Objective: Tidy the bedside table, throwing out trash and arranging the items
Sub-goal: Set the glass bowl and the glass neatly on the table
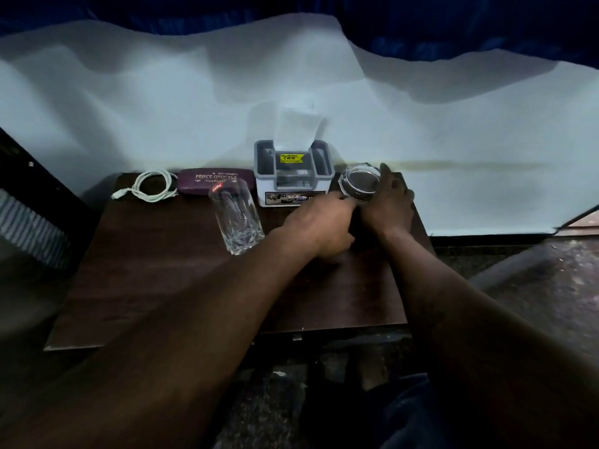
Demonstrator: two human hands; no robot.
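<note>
Cable (pixel 147 186) lay coiled at the upper left of the dark surface (pixel 162 270), and a maroon spectacle case (pixel 207 183), an upright tumbler (pixel 236 218) and a grey organiser box (pixel 293 176) ran toward the centre. Right of centre the left hand (pixel 319 222) reached its fingers (pixel 344 198) to the base of a second glass (pixel 359 182), though whether they pinched it could not be told, while the right hand (pixel 389 202) curled round that glass near the surface's right edge. Slippage looked the risk: smooth glass shared by two crowded hands beside an edge, and the left forearm just beside the tumbler could tip it.
</note>
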